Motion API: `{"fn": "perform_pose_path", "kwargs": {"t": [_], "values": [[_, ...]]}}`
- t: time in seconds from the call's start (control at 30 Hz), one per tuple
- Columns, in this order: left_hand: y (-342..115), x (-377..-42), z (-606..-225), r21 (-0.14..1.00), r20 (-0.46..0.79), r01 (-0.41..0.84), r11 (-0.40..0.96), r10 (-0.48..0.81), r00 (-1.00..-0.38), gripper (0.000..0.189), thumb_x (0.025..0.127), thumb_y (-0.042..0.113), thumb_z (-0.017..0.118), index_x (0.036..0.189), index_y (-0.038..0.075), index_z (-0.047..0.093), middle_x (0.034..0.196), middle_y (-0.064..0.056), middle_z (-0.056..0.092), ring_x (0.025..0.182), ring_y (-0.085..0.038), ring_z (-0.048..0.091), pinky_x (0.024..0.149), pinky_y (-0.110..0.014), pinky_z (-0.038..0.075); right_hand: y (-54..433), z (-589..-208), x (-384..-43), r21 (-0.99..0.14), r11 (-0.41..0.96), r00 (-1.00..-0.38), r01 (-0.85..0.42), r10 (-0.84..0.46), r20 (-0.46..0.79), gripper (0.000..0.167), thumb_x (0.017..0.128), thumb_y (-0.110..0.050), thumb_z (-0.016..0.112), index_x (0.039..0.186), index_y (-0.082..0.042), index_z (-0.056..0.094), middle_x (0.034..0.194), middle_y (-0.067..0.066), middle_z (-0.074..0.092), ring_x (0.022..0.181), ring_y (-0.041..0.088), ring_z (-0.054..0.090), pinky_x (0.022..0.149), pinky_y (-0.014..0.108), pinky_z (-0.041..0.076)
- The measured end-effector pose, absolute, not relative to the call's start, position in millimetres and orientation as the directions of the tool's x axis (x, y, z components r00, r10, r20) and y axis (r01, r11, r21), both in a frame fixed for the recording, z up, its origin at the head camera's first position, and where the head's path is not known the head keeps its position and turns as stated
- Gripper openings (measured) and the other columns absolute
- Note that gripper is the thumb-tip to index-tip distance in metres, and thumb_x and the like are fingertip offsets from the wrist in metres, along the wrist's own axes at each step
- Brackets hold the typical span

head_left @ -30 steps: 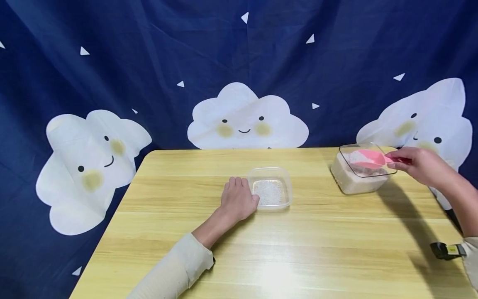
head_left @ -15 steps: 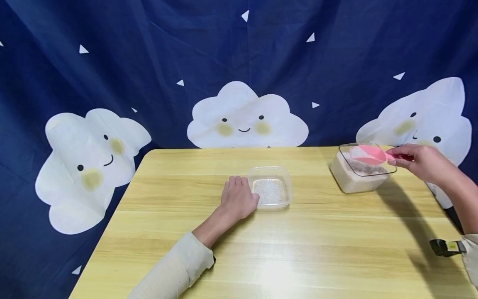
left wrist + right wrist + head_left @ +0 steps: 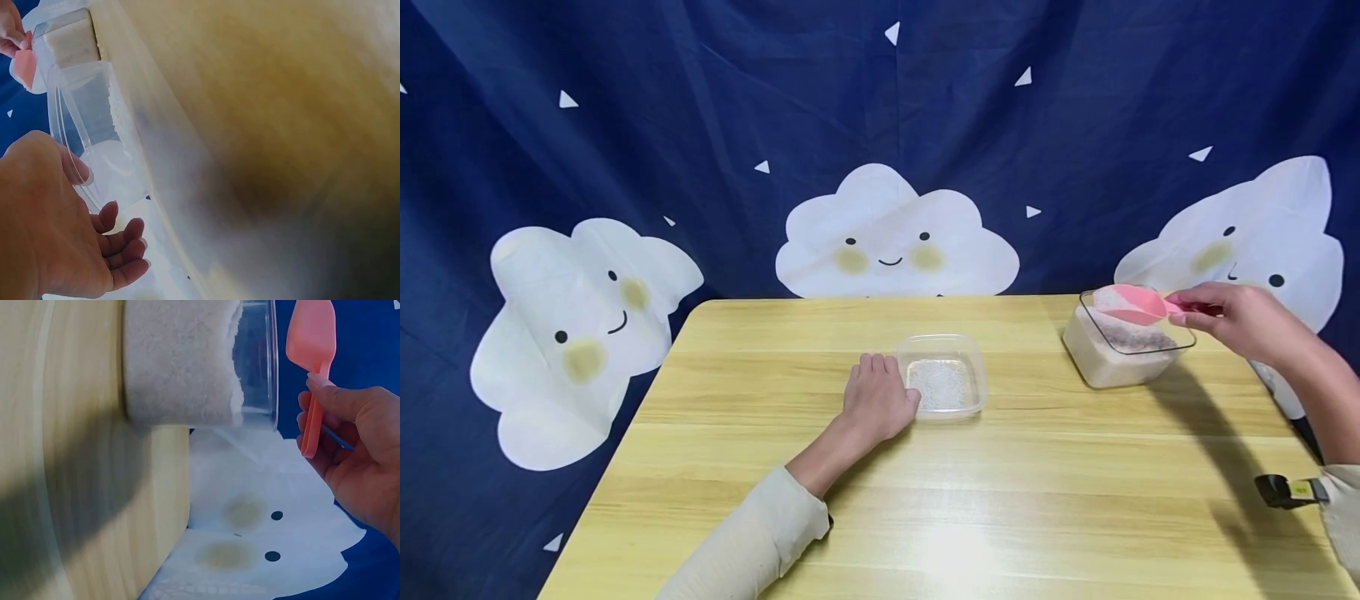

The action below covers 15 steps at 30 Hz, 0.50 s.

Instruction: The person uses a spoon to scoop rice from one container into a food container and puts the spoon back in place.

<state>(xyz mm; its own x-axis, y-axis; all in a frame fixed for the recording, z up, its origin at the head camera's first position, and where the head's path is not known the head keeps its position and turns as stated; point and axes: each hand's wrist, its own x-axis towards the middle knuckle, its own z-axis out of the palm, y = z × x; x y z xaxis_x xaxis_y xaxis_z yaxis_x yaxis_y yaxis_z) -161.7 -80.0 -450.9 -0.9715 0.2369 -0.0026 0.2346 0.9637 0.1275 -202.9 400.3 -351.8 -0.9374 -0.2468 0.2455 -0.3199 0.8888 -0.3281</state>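
My right hand (image 3: 1247,321) grips the handle of a pink scoop (image 3: 1138,307), which carries white grains. The scoop is above the open top of a clear rectangular container (image 3: 1120,362) filled most of the way with the same kind of grains. In the right wrist view the scoop (image 3: 312,337) is beyond the container's rim, its handle held between thumb and fingers. My left hand (image 3: 880,400) rests beside a smaller clear plastic tub (image 3: 977,383), its thumb touching the tub's near left corner. The left wrist view has its fingers (image 3: 128,250) loosely bent. A thin layer of grains covers the tub's bottom.
Both containers stand on a light wooden table (image 3: 1037,500). Its far edge lies just behind the grain container. A dark blue curtain (image 3: 700,83) with white clouds hangs behind the table. Tabletop separates the two containers.
My right hand has raised the loaded pink scoop and brought it slightly left, from the grains' surface to rim height or above. My left hand and the tub stay in place.
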Motion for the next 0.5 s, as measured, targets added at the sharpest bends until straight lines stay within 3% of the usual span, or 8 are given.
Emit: {"fn": "perform_pose_path", "kwargs": {"t": [0.5], "values": [[-80, -162, -451, 0.132, -0.006, 0.235, 0.963, 0.237, -0.971, 0.033, 0.092, 0.034, 0.043, 0.096, 0.002, 0.05, 0.095, -0.012, 0.05, 0.093, -0.028, 0.042, 0.082, -0.034, 0.036, 368, -342, -209, -0.361, 0.864, -0.929, -0.353, -0.277, 0.244, 0.026, 0.089, -0.013, 0.08, 0.113, -0.006, 0.078, 0.098, 0.011, 0.076, 0.077, -0.015, 0.049, 0.067, 0.006, 0.038]]}}
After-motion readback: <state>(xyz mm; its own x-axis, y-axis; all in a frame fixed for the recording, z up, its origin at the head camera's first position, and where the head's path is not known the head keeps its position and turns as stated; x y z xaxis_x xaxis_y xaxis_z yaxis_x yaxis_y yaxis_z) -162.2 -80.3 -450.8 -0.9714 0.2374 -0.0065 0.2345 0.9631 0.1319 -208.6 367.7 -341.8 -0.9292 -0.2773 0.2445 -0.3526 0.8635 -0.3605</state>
